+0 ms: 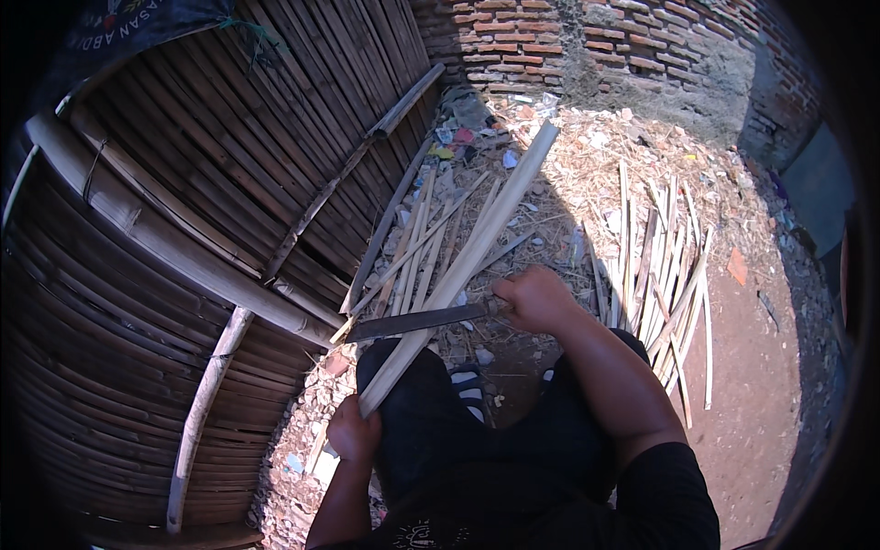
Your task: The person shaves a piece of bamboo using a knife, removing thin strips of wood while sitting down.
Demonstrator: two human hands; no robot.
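Dark machete [390,324], right hand [534,298], crossing pale strip [471,252], left hand [353,431].

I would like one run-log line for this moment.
left hand: grips pale strip, lower end; right hand: holds machete, crossing strip in view; loose sticks: lying at right

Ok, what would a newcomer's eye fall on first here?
First, the long pale bamboo-like strip slanting up the middle from the left hand. Next, the dark flat-bladed knife in the right hand, its blade crossing in front of that strip. Then the bundle of thin pale sticks, sunlit on the ground at right.
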